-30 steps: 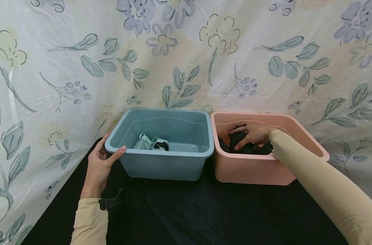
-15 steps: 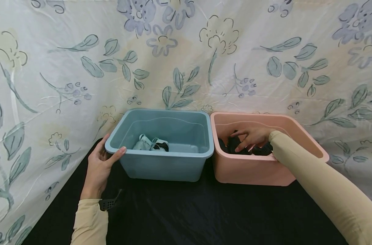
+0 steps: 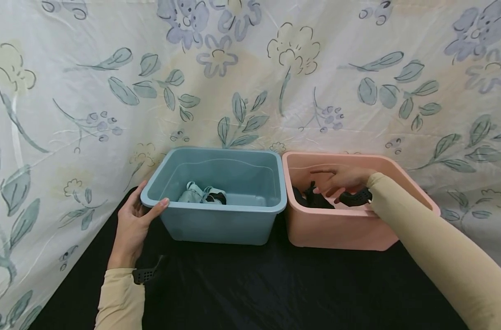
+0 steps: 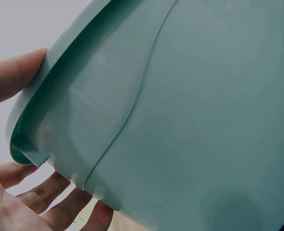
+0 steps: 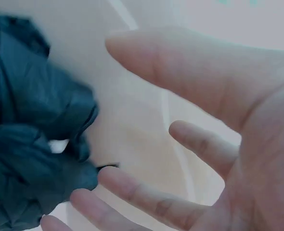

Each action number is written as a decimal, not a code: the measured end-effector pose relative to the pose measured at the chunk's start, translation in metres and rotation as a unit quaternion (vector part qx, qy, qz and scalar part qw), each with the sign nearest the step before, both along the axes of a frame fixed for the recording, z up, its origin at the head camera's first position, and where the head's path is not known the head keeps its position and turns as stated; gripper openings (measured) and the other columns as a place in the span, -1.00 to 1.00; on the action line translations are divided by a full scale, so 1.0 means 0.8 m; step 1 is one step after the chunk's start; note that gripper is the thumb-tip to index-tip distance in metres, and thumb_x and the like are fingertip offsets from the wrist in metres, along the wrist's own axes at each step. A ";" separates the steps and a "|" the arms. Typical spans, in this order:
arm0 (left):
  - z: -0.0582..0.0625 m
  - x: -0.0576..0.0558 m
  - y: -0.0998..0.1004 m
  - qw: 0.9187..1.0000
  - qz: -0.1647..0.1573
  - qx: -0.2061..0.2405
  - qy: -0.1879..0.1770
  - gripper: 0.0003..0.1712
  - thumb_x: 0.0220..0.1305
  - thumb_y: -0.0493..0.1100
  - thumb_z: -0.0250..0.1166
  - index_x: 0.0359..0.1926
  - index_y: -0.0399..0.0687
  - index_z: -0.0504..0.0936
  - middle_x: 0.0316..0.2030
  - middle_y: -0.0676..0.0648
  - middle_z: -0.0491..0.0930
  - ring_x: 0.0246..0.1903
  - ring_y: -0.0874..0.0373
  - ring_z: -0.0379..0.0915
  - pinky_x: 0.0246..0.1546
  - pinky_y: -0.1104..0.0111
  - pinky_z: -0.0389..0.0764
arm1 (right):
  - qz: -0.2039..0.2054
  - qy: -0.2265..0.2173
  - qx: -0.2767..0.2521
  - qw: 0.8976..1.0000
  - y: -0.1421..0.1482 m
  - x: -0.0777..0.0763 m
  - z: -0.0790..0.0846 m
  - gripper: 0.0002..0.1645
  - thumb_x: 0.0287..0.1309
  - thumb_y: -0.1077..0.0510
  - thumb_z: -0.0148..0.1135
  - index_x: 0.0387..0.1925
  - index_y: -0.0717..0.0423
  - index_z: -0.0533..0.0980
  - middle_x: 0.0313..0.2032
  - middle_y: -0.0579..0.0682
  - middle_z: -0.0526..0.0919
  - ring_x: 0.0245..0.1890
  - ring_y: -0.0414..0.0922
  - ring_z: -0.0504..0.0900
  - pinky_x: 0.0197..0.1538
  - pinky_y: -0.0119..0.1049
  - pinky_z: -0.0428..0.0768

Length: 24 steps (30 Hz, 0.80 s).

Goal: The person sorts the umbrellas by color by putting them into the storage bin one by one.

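Note:
My left hand grips the left front corner of a blue plastic bin. In the left wrist view its thumb presses the rim while the other fingers lie against the bin's wall. Inside a pink bin, my right hand hovers with fingers spread, holding nothing. Just below and left of it lies a crumpled black bundle of thin material. The right wrist view shows that bundle close by the fingertips, its surface creased and slightly shiny.
Light-blue crumpled bundles sit in the blue bin, one with a black-and-white part. Both bins stand side by side on a black cloth. A floral curtain hangs right behind them. Each wrist wears a black perforated mount.
My right hand, earlier down among the black material with fingers on it, has let go and risen slightly; the black bundle now lies lower. My left hand stays on the blue bin.

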<state>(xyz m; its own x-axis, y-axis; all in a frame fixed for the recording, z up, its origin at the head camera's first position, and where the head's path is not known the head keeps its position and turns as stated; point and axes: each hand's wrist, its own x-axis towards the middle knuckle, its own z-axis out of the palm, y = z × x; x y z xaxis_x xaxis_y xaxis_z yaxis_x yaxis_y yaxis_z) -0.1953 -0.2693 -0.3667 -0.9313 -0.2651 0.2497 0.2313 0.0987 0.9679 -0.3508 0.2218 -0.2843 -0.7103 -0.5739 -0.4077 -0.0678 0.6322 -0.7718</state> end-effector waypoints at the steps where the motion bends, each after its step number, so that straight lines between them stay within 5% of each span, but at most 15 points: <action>1: 0.000 0.000 0.000 1.000 0.000 -0.001 -0.001 0.00 0.33 -0.14 0.42 0.61 -0.04 0.03 0.52 -0.20 0.12 0.48 -0.11 0.07 0.28 0.50 0.34 | -0.001 0.000 -0.001 1.000 0.000 0.003 0.004 -0.04 0.35 0.27 0.15 0.62 0.09 -0.10 0.49 0.44 0.07 0.33 0.37 0.37 0.16 0.20 0.56; 10: 0.000 0.000 0.002 1.000 0.004 -0.012 0.000 -0.02 0.33 -0.12 0.41 0.61 -0.02 0.04 0.51 -0.18 0.13 0.47 -0.13 0.10 0.24 0.53 0.37 | -0.014 0.050 -0.020 0.998 -0.003 0.044 0.027 -0.05 0.32 0.02 0.35 0.58 0.05 0.08 0.48 0.27 0.21 0.32 0.23 0.44 0.27 0.14 0.48; 18: 0.002 0.002 0.001 0.999 0.016 -0.034 -0.008 -0.01 0.35 -0.08 0.39 0.62 0.03 0.02 0.52 -0.16 0.13 0.46 -0.12 0.10 0.41 0.01 0.23 | -0.003 0.163 -0.057 0.985 0.002 0.092 0.033 -0.24 0.34 0.01 0.32 0.49 -0.04 0.27 0.39 0.10 0.40 0.32 0.13 0.46 0.22 0.05 0.55; 24: 0.003 0.005 -0.002 0.997 0.028 -0.068 0.001 -0.01 0.37 -0.06 0.37 0.63 0.07 -0.02 0.52 -0.17 0.12 0.46 -0.16 0.11 0.39 -0.12 0.22 | -0.029 0.238 -0.059 0.969 -0.001 0.126 0.030 -0.34 0.38 -0.01 0.29 0.44 -0.12 0.37 0.31 0.01 0.51 0.29 0.08 0.50 0.15 -0.11 0.59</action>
